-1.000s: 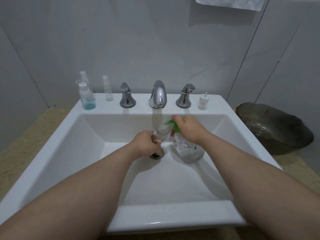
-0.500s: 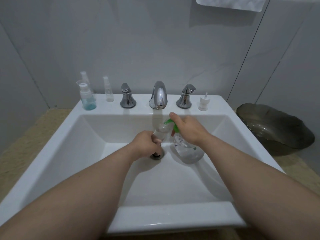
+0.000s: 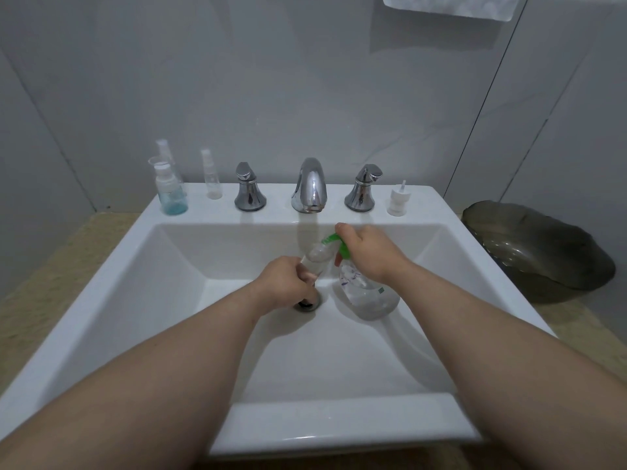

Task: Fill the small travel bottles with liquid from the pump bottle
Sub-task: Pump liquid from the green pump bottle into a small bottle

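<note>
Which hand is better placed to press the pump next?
The right hand: it sits on the pump bottle, gripping its green head, while the left hand holds the travel bottle at the nozzle.

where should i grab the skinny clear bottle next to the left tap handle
Pinch the skinny clear bottle by its body below the cap, thumb and fingers on opposite sides, coming from the front across the basin. It stands upright on the sink ledge with the wall behind it. The blue-tinted bottle and left tap handle stand apart on either side, leaving room.
</note>
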